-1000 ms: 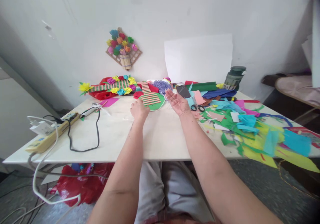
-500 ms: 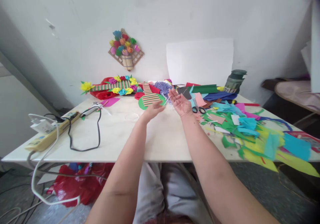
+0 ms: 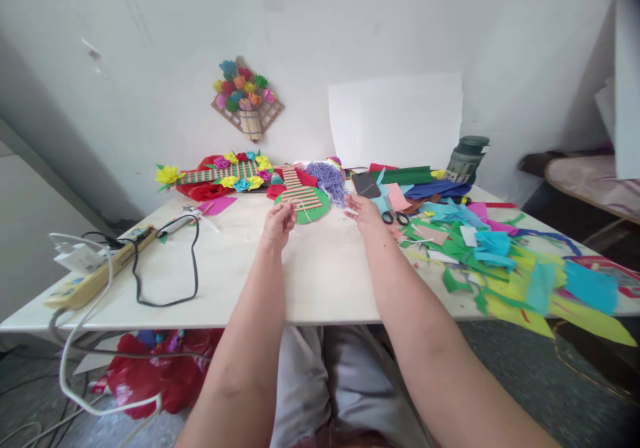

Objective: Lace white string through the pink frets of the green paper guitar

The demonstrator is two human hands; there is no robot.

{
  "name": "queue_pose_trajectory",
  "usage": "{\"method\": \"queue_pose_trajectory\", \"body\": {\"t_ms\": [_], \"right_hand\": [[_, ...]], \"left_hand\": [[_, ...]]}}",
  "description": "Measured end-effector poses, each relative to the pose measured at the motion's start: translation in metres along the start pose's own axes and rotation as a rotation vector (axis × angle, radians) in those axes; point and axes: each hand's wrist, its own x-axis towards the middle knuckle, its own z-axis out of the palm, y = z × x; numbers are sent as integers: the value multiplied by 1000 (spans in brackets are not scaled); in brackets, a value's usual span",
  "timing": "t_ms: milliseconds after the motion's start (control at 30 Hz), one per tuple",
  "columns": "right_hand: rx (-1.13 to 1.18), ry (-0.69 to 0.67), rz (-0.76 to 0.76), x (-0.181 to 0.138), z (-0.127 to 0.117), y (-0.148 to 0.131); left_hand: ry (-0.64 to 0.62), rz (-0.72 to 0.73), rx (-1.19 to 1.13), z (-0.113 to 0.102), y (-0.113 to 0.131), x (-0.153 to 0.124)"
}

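My left hand (image 3: 280,224) is closed in a pinch at the front left edge of the green disc (image 3: 320,212). Thin white string (image 3: 306,213) trails from those fingers across the disc. Striped strips (image 3: 294,183) in a guitar-like shape lie on the disc and run back beyond it. To the right, my right hand (image 3: 364,211) is raised a little, its fingers apart and slightly bent, with nothing seen in it. It is close to the tangle of purple shredded paper (image 3: 327,180) and a dark phone-like slab (image 3: 366,185).
Black scissors (image 3: 395,218) and many coloured paper scraps (image 3: 470,248) cover the right side. A flower-trimmed guitar-like craft (image 3: 220,173) lies at the back left. On the left are a power strip (image 3: 85,288), a black cable (image 3: 197,261) and a glue gun (image 3: 183,223). A bottle (image 3: 466,160) stands back right.
My left hand has drawn back to the left and closed into a pinch. My right hand has turned from palm-up and lowered slightly. The string now lies over the disc.
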Motion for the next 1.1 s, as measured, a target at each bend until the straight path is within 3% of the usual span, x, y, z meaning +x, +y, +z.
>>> {"method": "queue_pose_trajectory", "body": {"t_ms": [133,433,633,833,1100], "right_hand": [[-139,11,-29,-4,-1,-3],[83,-209,45,-8,3,0],[14,-283,72,-16,11,5],[11,-308,68,-18,13,7],[68,-556,208,-16,14,18]], "left_hand": [[25,-71,140,-1,-14,-5],[73,-87,350,3,-17,-8],[89,-57,372,2,-17,-7],[7,-117,323,1,-19,-7],[-8,-116,381,1,-20,-8]]}}
